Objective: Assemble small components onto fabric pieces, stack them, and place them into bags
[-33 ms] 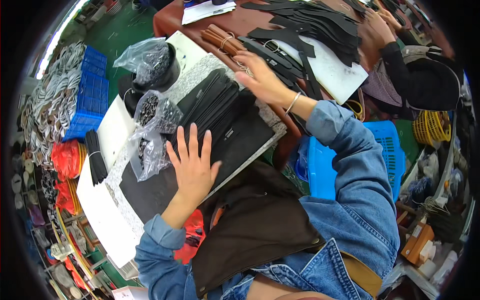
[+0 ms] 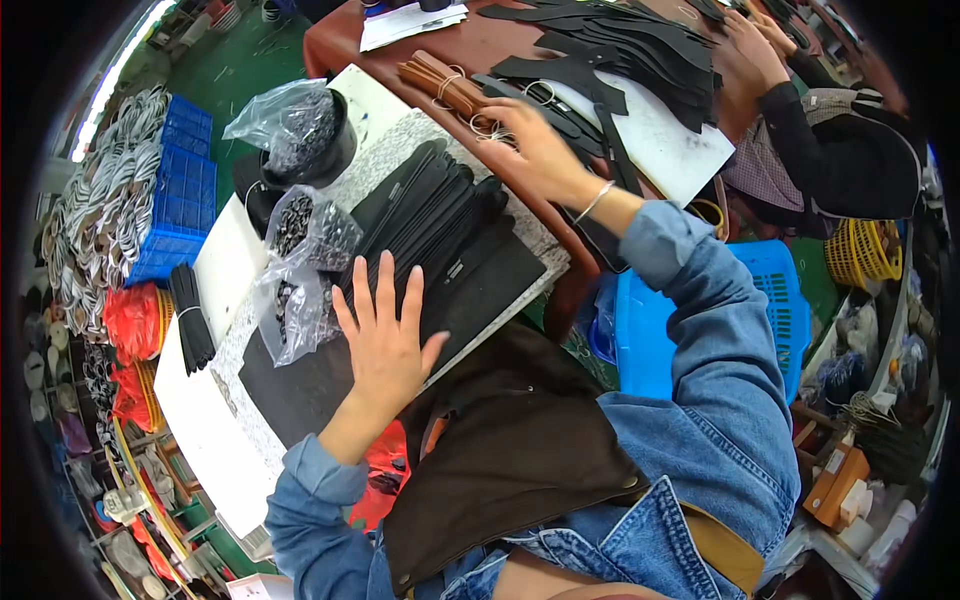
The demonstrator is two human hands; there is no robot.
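My left hand (image 2: 388, 345) lies with its fingers spread over a black mat (image 2: 300, 385) on the bench, holding nothing. Just beyond its fingertips is a fanned pile of black strips (image 2: 425, 215). Above the red-brown table's near edge my right hand (image 2: 535, 150) reaches out, slightly blurred, its fingers apart over some pale rubber bands (image 2: 490, 128). By its fingertips lies a brown strip bundle (image 2: 440, 80) tied with a band. Clear plastic bags (image 2: 300, 225) with small dark pieces stand left of the pile.
A black bucket (image 2: 340, 150) stands behind the bags. A tied black bundle (image 2: 190, 320) rests on the white board at left. Black cut pieces (image 2: 640, 50) cover the far table, where another person's hands (image 2: 755, 50) work. A blue basket (image 2: 645, 340) sits by my right arm.
My right hand has moved slightly to the right and down, uncovering more of the black pile's far end. My left hand has hardly moved.
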